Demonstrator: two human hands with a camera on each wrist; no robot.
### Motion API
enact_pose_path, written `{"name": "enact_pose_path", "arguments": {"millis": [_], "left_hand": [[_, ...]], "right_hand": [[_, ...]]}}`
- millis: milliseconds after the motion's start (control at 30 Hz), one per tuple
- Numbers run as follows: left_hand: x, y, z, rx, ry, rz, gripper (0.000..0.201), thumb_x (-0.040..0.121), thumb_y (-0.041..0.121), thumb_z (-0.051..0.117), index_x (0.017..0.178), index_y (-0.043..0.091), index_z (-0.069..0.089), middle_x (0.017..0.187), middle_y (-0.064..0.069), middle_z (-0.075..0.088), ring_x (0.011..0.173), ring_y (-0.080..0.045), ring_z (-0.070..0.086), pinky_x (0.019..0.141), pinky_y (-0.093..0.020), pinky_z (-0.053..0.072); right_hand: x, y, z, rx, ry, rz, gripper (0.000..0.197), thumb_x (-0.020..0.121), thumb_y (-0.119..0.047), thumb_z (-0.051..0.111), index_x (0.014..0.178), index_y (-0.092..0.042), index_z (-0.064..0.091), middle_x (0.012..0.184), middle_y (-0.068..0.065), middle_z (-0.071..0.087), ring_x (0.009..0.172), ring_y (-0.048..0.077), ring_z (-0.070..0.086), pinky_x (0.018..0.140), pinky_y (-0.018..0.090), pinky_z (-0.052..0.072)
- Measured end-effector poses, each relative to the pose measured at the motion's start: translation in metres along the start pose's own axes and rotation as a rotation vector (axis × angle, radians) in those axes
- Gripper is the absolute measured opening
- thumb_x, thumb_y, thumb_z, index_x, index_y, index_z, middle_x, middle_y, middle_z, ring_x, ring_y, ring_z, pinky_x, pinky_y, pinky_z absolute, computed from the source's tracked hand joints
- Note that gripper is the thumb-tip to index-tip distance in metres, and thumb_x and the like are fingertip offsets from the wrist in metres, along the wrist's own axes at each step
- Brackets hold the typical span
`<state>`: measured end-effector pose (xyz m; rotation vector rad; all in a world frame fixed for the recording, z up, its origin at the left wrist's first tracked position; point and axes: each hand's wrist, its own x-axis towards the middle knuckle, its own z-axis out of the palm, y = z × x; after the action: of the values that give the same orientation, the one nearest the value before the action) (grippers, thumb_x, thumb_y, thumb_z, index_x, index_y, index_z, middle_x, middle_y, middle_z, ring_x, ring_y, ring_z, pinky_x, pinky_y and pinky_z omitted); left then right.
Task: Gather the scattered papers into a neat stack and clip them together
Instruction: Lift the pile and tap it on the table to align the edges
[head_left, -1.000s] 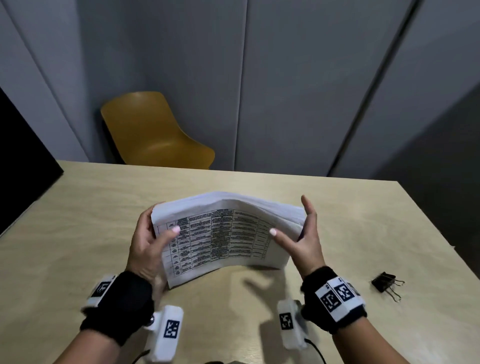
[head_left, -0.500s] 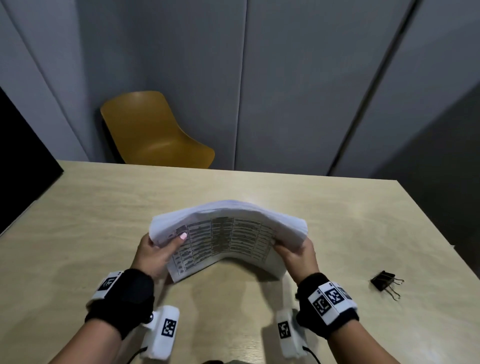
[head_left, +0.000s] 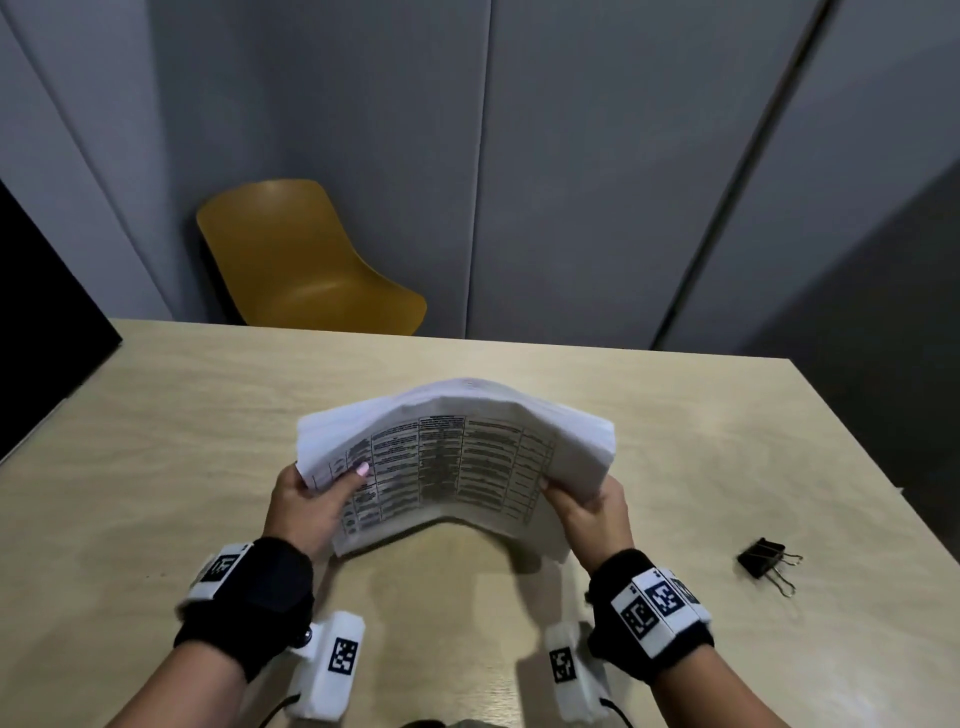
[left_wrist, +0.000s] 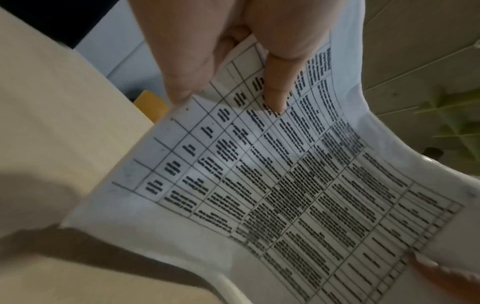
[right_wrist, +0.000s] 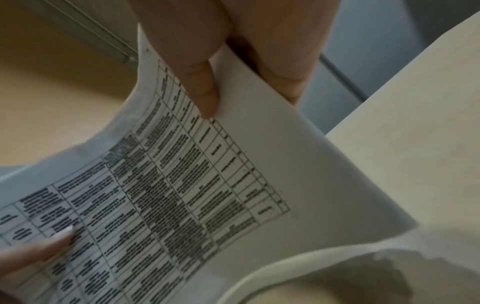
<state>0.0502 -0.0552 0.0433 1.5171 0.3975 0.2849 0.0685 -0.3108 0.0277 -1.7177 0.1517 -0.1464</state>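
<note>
A stack of papers (head_left: 457, 457) with a printed table on the near sheet is held on edge above the wooden table (head_left: 156, 426), bowed upward in the middle. My left hand (head_left: 317, 493) grips its left end, thumb on the printed face. My right hand (head_left: 587, 504) grips its right end. The left wrist view shows the printed sheet (left_wrist: 272, 195) pinched between thumb and fingers (left_wrist: 275, 82). In the right wrist view the papers (right_wrist: 182, 195) are pinched the same way by the fingers (right_wrist: 202, 82). A black binder clip (head_left: 763, 558) lies on the table to the right, apart from both hands.
A yellow chair (head_left: 306, 260) stands behind the table's far edge. Grey wall panels rise behind it. A dark surface (head_left: 41, 322) borders the table at the left. The table's right edge (head_left: 883, 467) runs close past the clip.
Both hands dropped lower and closed round the ends of the stack, where the right hand's fingers were straight before. The stack now bows more sharply upward.
</note>
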Motion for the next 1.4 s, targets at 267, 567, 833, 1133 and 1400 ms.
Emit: {"name": "enact_pose_path", "arguments": {"millis": [267,567,833,1133,1400], "left_hand": [[-0.005,-0.015,-0.003,0.128,-0.016,-0.137,0.038,0.079,0.012,0.070,0.113,0.000,0.058,0.102,-0.011,0.065,0.087,-0.023,0.061,0.079,-0.026,0.044],[-0.002,-0.003,-0.001,-0.141,-0.040,-0.158,0.009,0.087,-0.002,0.056,0.088,0.004,0.063,0.067,-0.002,0.073,0.064,-0.018,0.069,0.060,-0.026,0.056],[-0.013,-0.008,0.006,-0.512,-0.212,-0.305,0.023,0.060,0.007,0.072,0.082,0.006,0.073,0.083,-0.011,0.073,0.080,-0.024,0.071,0.073,-0.044,0.058],[0.015,0.032,-0.033,-0.213,-0.544,-0.076,0.091,0.026,0.042,0.093,0.107,0.015,0.061,0.086,0.000,0.076,0.075,-0.011,0.071,0.067,-0.025,0.059],[0.004,0.044,0.006,0.081,-0.379,0.273,0.016,0.071,0.023,0.069,0.086,0.030,0.068,0.082,0.026,0.072,0.082,0.007,0.065,0.075,-0.013,0.051]], "right_hand": [[-0.001,0.015,0.002,-0.158,-0.013,0.136,0.027,0.071,0.001,0.072,0.076,-0.023,0.061,0.089,0.010,0.068,0.089,0.027,0.064,0.084,0.045,0.053],[0.006,0.005,0.003,-0.027,0.249,0.189,0.111,0.060,-0.032,0.084,0.145,-0.031,0.012,0.143,0.012,0.037,0.129,0.025,0.041,0.110,0.047,0.033],[0.006,-0.029,0.016,0.723,-0.237,0.227,0.069,0.053,-0.023,0.086,0.114,-0.007,0.058,0.097,0.011,0.070,0.088,0.030,0.066,0.079,0.047,0.056],[0.005,-0.039,-0.008,0.241,-0.299,0.014,0.020,0.083,-0.002,0.062,0.077,-0.018,0.073,0.076,-0.003,0.075,0.078,0.020,0.068,0.076,0.036,0.056],[0.001,-0.050,0.009,0.153,-0.202,-0.151,0.029,0.077,0.006,0.067,0.092,-0.019,0.063,0.076,-0.014,0.073,0.075,-0.001,0.067,0.068,0.020,0.054]]}}
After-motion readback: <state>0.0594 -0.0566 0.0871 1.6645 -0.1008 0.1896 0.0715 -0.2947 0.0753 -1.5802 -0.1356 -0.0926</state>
